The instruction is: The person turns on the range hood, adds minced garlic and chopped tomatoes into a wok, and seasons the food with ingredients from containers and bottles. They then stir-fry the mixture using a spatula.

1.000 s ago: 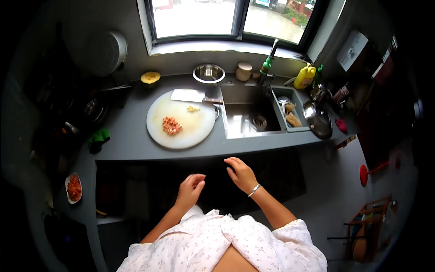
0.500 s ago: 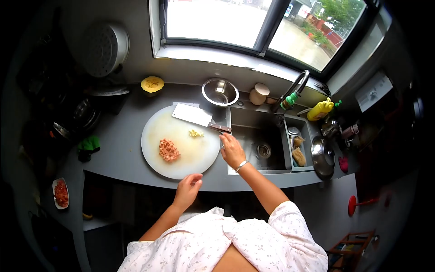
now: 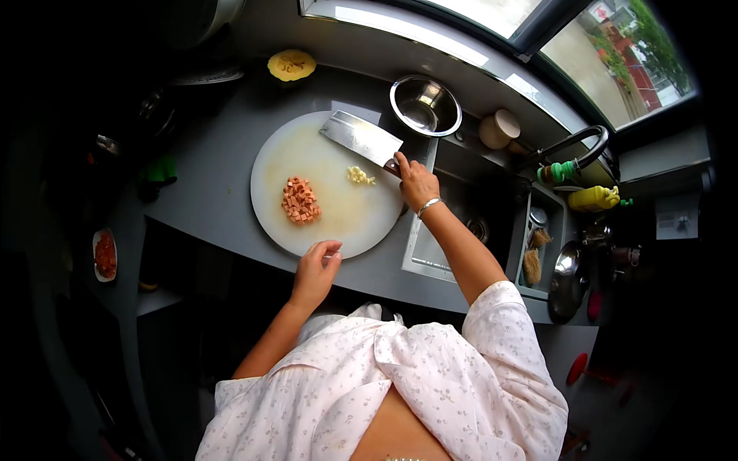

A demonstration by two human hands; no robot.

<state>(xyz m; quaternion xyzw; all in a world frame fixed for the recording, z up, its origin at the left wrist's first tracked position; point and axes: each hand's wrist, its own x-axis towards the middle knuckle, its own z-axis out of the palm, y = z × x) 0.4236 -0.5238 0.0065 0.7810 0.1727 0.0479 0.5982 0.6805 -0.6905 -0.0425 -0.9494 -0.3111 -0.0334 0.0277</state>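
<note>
A cleaver (image 3: 360,137) lies at the far edge of the round white cutting board (image 3: 269,157), its blade over the board. My right hand (image 3: 417,184), with a bracelet at the wrist, is closed on its dark wooden handle. At the near edge of the board is my left hand (image 3: 315,269), holding nothing, its fingers loosely bent and the thumb apart. Diced pinkish meat (image 3: 300,201) sits in a heap on the board's left half. A small pile of chopped pale-yellow pieces, perhaps garlic (image 3: 360,176), lies right of it.
Behind the board stand a steel bowl (image 3: 425,106) and a cut yellow squash (image 3: 291,66). To the right are the sink (image 3: 430,253), a faucet (image 3: 588,146), a yellow bottle (image 3: 593,199) and a pot lid (image 3: 567,280). A white dish of red food (image 3: 104,255) is far left.
My right hand has moved from beside the board's right edge onto the cleaver handle and closed around it. My left hand stays near the board's front edge. The view has turned and tilted downward.
</note>
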